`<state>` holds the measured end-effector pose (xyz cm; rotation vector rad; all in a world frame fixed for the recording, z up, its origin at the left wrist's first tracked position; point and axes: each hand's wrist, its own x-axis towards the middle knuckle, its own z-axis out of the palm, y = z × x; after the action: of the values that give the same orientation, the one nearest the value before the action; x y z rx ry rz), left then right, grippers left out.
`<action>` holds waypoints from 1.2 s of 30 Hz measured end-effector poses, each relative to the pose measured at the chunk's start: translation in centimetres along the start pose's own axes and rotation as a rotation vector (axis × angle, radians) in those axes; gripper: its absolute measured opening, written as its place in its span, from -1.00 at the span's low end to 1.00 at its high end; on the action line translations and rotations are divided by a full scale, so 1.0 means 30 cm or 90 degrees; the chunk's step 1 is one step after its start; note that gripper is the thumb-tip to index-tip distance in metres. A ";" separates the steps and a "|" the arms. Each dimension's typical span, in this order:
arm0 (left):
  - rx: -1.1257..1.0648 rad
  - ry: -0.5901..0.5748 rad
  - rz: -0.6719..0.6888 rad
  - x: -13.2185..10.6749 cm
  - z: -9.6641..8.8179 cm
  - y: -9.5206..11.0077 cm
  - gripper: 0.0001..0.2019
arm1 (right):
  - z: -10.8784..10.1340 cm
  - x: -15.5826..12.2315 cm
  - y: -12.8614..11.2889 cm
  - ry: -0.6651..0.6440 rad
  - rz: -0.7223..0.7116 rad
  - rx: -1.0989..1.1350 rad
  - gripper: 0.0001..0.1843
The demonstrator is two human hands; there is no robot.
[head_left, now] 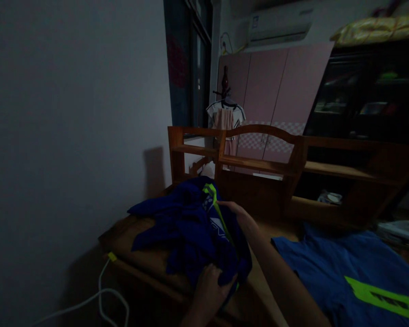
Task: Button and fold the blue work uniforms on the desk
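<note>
A dark blue sports shirt (pixel 187 222) with neon yellow-green trim and white lettering lies crumpled on the wooden surface by the wall. My left hand (pixel 213 284) is closed on its near edge, with cloth bunched at the fingers. Farther up, my right hand (pixel 237 212) holds the shirt at its right side, fingertips on the neon trim; folds hide part of those fingers. To the right of my right forearm, a lighter blue shirt (pixel 327 263) with a neon yellow-green panel is spread out, touched by neither hand.
A wooden headboard with shelves (pixel 262 163) stands behind the shirts. The plain wall (pixel 88 113) rises close on the left. A white cable (pixel 100 290) loops at the lower left. Beyond are pink cabinets (pixel 259 91) and clothes hanging on a rack (pixel 226 116).
</note>
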<state>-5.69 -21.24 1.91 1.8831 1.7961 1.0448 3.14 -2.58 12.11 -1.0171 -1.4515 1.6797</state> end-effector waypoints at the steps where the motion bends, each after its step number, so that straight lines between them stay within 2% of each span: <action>1: 0.005 -0.018 -0.013 0.001 -0.001 0.002 -0.72 | 0.015 -0.016 -0.038 -0.005 -0.008 0.014 -0.71; 4: 0.036 -0.052 -0.040 0.003 0.010 0.000 -0.77 | 0.050 -0.103 -0.165 -0.012 -0.094 0.058 -0.61; 6: 0.067 -0.031 -0.040 0.003 0.028 -0.019 -0.72 | 0.053 -0.192 -0.250 -0.007 -0.197 0.103 -0.58; 8: 0.103 0.034 -0.032 0.004 0.040 -0.054 -0.62 | 0.031 -0.286 -0.329 0.044 -0.269 0.128 -0.55; 10: 0.121 0.119 -0.029 0.011 0.032 -0.092 -0.63 | -0.017 -0.364 -0.395 0.138 -0.334 0.140 -0.55; 13: 0.070 0.240 -0.046 0.039 -0.025 -0.125 -0.68 | -0.104 -0.441 -0.456 0.262 -0.463 0.134 -0.55; 15: 0.016 0.312 -0.062 0.069 -0.079 -0.123 -0.60 | -0.150 -0.474 -0.464 0.315 -0.525 0.103 -0.51; 17: -0.042 0.370 -0.052 0.103 -0.131 -0.113 -0.55 | -0.178 -0.502 -0.448 0.357 -0.550 0.038 -0.48; 20: -0.115 0.438 -0.013 0.154 -0.195 -0.115 -0.58 | -0.205 -0.548 -0.391 0.404 -0.552 -0.118 -0.51; 24: -0.148 0.479 0.010 0.204 -0.275 -0.146 -0.72 | -0.272 -0.597 -0.273 0.449 -0.479 -0.417 -0.59; 26: -0.156 0.479 0.016 0.216 -0.315 -0.145 -0.74 | -0.324 -0.604 -0.195 0.445 -0.410 -0.565 -0.63; 29: -0.153 0.456 0.037 0.217 -0.361 -0.108 -0.67 | -0.403 -0.602 -0.064 0.417 -0.326 -0.699 -0.61; 33: -0.104 0.424 0.051 0.200 -0.382 -0.045 -0.63 | -0.476 -0.624 0.080 0.403 -0.358 -0.827 -0.57; 36: -0.073 0.418 0.040 0.189 -0.381 -0.012 -0.69 | -0.472 -0.662 0.127 0.439 -0.385 -0.940 -0.53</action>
<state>-14.32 -18.51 10.93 1.6434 1.9381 1.9117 24.80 -14.18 9.78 -1.3805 -2.0611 -0.4097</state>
